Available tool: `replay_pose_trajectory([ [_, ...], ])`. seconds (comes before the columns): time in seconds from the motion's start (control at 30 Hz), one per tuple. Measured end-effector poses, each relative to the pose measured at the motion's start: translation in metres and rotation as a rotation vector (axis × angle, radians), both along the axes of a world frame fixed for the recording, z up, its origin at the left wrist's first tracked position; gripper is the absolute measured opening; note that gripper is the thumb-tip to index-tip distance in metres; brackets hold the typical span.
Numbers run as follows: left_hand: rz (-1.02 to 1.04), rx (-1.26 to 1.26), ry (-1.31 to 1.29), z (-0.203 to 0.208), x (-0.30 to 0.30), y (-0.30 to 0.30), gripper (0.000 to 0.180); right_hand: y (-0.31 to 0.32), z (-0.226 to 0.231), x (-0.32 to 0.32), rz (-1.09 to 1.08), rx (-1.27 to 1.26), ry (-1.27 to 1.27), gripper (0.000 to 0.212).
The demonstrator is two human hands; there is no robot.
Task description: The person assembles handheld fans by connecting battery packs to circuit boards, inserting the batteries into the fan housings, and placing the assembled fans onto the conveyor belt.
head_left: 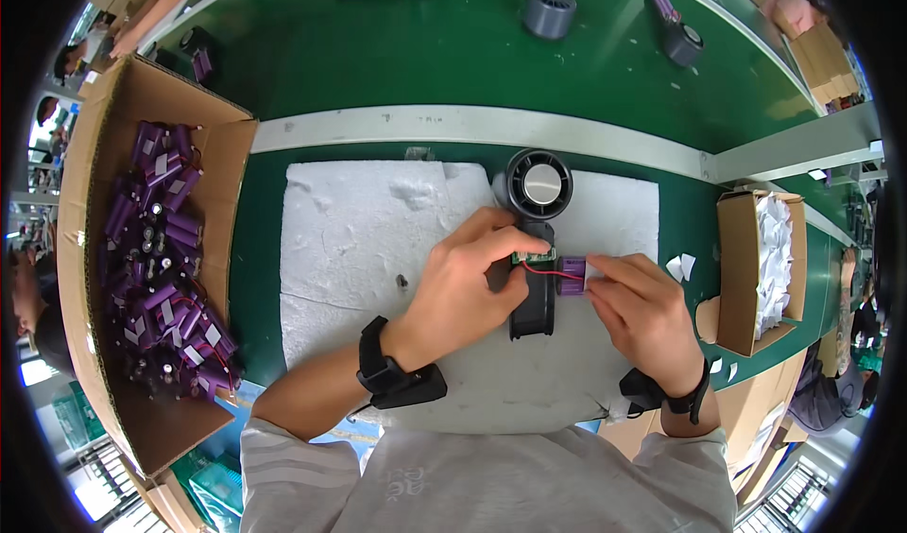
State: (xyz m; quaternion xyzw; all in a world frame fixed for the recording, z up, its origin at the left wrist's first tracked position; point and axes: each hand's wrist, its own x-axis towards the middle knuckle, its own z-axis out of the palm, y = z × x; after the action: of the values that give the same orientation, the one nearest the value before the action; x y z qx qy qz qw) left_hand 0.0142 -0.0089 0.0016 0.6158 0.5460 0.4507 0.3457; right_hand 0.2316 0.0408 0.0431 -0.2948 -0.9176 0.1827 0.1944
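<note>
The battery (571, 275), purple, sits pinched in the right hand (642, 311) grip, just right of the black fan (535, 240), joined by a red wire (540, 268). The left hand (468, 287) clamps the fan's handle on the white foam pad (359, 240) on the green tabletop (472, 70). A box (142, 249) of batteries stands left.

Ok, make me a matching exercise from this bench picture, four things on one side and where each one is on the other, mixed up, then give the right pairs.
Things:
1. purple battery
2. black handheld fan
3. large cardboard box
4. small cardboard box

Places:
A. lying on the white foam sheet, under the left hand
B. at the person's far left, full of purple batteries
C. pinched in the right hand
D. at the right, holding white pieces

Pairs: 1-C, 2-A, 3-B, 4-D
</note>
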Motion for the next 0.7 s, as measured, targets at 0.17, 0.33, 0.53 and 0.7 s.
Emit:
replay_pose_trajectory([
  [0.17, -0.004, -0.041, -0.007, 0.0014, -0.0005, 0.0016, 0.033, -0.0009, 0.0006, -0.0021, -0.010, 0.035, -0.032, 0.015],
  [0.33, -0.013, -0.001, 0.006, -0.0004, -0.0014, 0.0044, 0.034, -0.0023, 0.0022, -0.0066, -0.018, 0.086, -0.071, 0.013],
  [0.53, -0.026, 0.007, -0.003, -0.0017, -0.0019, 0.0047, 0.034, -0.0048, -0.0008, -0.0083, -0.015, 0.144, -0.114, 0.011],
  [0.7, -0.031, -0.018, 0.004, 0.0016, -0.0021, 0.0038, 0.035, -0.0064, -0.0036, -0.0093, -0.026, 0.168, -0.103, 0.011],
])
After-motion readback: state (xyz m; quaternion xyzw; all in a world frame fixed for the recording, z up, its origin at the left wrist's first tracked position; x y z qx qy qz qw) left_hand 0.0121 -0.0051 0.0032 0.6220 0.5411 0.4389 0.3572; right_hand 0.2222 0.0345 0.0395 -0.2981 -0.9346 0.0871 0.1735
